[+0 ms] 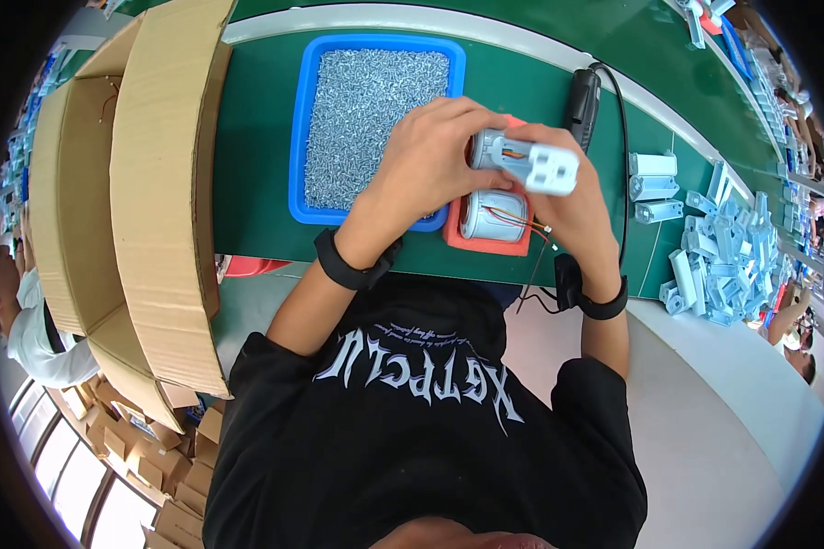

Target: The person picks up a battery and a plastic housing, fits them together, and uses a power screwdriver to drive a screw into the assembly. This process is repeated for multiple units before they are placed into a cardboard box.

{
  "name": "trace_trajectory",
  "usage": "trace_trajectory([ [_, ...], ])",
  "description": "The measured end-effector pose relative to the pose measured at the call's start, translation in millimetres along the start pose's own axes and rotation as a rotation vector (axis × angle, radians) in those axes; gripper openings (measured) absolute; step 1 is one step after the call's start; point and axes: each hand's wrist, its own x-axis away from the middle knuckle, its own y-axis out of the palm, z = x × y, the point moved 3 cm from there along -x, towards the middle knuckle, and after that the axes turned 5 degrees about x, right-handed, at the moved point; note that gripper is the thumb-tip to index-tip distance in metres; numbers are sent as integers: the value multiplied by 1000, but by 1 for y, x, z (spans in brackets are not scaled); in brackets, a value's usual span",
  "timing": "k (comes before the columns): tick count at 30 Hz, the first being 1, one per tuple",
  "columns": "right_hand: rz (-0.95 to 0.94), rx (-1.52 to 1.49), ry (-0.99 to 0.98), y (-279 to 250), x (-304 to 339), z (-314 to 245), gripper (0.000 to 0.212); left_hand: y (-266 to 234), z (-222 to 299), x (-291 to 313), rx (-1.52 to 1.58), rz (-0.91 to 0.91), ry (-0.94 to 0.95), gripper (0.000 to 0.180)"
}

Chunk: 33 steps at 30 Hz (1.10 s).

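Observation:
Both hands are raised over a red fixture (462,240). My left hand (435,151) is closed, thumb and fingers round the rounded end of a light-blue plastic housing (551,169) with orange wires inside. At its other end my right hand (577,206) is closed round it from the right, its fingers partly hidden behind the part. Just below sits a light-blue cylindrical part (490,216) in the fixture. Thin red, yellow and black wires (526,222) with small white connectors trail from it to the right.
A blue tray (298,137) full of small screws (366,110) lies left of the fixture. Behind my right hand is a black corded power screwdriver (582,105). Light-blue housings (723,261) are heaped at the right. A large open cardboard box (160,183) stands at the left.

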Motion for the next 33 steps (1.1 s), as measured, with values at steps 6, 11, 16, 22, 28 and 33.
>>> trace_trajectory([
  [6,-60,150,36,-11,-12,-17,33,0,3,1,-49,-20,-26,46],
  [11,-129,134,103,-12,-19,-19,27,4,-3,7,3,61,12,49],
  [16,-70,114,96,-10,-16,-18,28,6,-2,10,50,109,63,48],
  [22,-20,290,-18,-6,-21,-31,31,5,2,10,96,99,-1,45],
  [28,-16,37,117,-3,-13,-17,34,11,-1,7,123,80,6,37],
  [33,51,-91,173,1,-7,-13,34,7,3,7,120,63,27,46],
])
